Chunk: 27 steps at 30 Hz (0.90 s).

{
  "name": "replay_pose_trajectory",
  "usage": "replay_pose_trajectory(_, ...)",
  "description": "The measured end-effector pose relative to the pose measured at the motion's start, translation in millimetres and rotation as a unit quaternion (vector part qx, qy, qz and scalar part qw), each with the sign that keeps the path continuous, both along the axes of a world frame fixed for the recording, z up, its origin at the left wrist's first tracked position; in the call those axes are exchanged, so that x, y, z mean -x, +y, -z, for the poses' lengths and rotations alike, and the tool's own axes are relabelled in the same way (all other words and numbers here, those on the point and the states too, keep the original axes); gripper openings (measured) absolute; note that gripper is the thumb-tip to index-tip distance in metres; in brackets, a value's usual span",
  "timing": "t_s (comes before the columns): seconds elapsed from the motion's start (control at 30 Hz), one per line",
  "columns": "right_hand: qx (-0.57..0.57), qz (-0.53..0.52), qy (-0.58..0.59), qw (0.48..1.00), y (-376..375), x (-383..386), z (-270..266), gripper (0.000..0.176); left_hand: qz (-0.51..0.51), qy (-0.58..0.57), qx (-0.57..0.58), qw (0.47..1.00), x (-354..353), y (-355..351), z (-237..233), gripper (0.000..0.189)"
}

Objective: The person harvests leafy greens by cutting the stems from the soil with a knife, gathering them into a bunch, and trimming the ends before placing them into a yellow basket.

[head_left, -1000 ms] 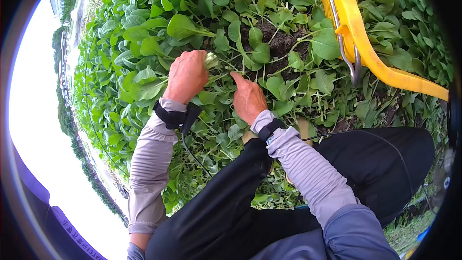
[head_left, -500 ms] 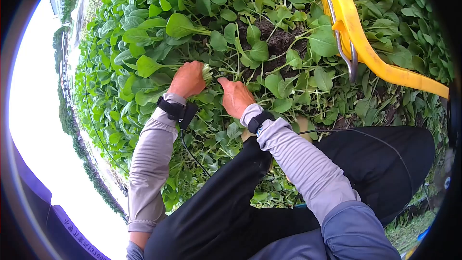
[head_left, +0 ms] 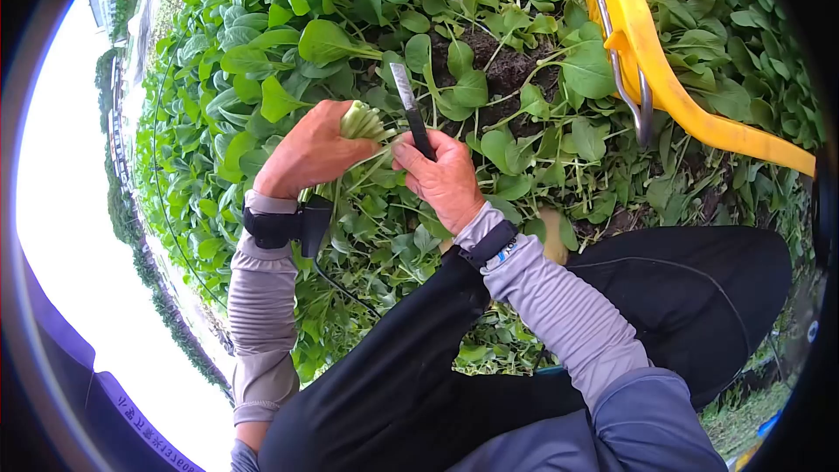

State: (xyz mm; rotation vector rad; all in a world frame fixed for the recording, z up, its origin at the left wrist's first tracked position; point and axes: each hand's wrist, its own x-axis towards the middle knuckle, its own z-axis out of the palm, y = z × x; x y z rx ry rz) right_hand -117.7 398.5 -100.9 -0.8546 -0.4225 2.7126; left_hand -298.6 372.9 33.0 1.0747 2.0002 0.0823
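Observation:
My left hand [head_left: 313, 147] is closed round a bunch of leafy greens [head_left: 362, 121]; the pale cut stem ends stick out past the thumb side, and the leaves are mostly hidden below the hand. Close beside the stems, my right hand [head_left: 443, 177] grips a small knife [head_left: 409, 105] by its black handle, the flat metal blade pointing up and away from me. The right fingertips are next to a few thin stems hanging from the bunch. Dense standing greens [head_left: 253, 61] grow to the left and ahead of both hands.
A yellow plastic crate [head_left: 651, 52] with a metal handle [head_left: 644, 114] stands at the upper right among leaves. Dark soil [head_left: 507, 61] shows between loose plants ahead. My black-trousered knee [head_left: 690, 288] is at the right, and a thin cable [head_left: 345, 288] runs from the left wrist.
My left hand has turned and drawn back toward me, showing more of the bunched stem ends. The right hand has rotated, raising the knife so its blade is visible.

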Motion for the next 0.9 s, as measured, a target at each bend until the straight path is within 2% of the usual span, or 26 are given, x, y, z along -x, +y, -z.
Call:
replay_pose_trajectory(0.07,-0.111,-0.010,0.013,0.994,11,9,-4,0.035,-0.097,-0.159,-0.029,0.982,-10,4,-13,0.029)
replay_pose_trajectory(0.2,-0.142,-0.035,-0.006,0.989,16,20,-2,0.033,-0.041,-0.100,-0.040,0.993,-6,4,-18,0.027)
replay_pose_trajectory(0.23,-0.325,0.030,-0.091,0.941,18,28,6,0.034,-0.025,0.004,-0.005,1.000,-3,11,-16,0.025)
replay_pose_trajectory(0.27,-0.488,0.087,-0.174,0.851,15,30,11,0.036,-0.014,0.104,0.035,0.994,-2,14,-14,0.022)
replay_pose_trajectory(0.3,-0.488,0.087,-0.175,0.851,10,28,20,0.036,-0.014,0.103,0.036,0.994,4,12,-12,0.022)
replay_pose_trajectory(0.37,-0.564,0.036,-0.192,0.802,-2,15,38,0.044,-0.039,0.093,-0.066,0.993,21,3,-12,0.017)
replay_pose_trajectory(0.4,-0.547,-0.115,-0.154,0.815,-9,-1,48,0.047,-0.046,0.107,-0.063,0.991,14,9,-23,0.016)
replay_pose_trajectory(0.43,-0.554,-0.231,-0.113,0.792,-17,-14,61,0.050,-0.046,0.107,-0.063,0.991,17,9,-22,0.016)
replay_pose_trajectory(0.53,-0.547,-0.251,-0.140,0.786,-16,-38,39,0.050,-0.020,0.131,-0.041,0.990,25,4,-7,0.019)
replay_pose_trajectory(0.6,-0.546,-0.137,-0.169,0.809,-12,-36,26,0.050,-0.001,0.143,-0.046,0.989,25,1,11,0.021)
replay_pose_trajectory(0.73,-0.552,-0.102,-0.164,0.811,1,12,22,0.048,0.057,0.192,0.005,0.980,35,-1,54,0.026)
replay_pose_trajectory(0.77,-0.552,-0.101,-0.163,0.811,2,25,28,0.048,0.083,0.218,0.030,0.972,42,-3,68,0.026)
replay_pose_trajectory(0.83,-0.586,-0.137,-0.171,0.780,2,48,39,0.041,0.076,0.227,0.035,0.970,47,-5,84,0.026)
replay_pose_trajectory(0.87,-0.597,-0.140,-0.169,0.772,0,58,45,0.033,0.068,0.241,0.026,0.968,49,-7,91,0.025)
replay_pose_trajectory(0.9,-0.595,-0.142,-0.170,0.773,-1,62,45,0.033,0.061,0.254,0.018,0.965,48,-7,91,0.024)
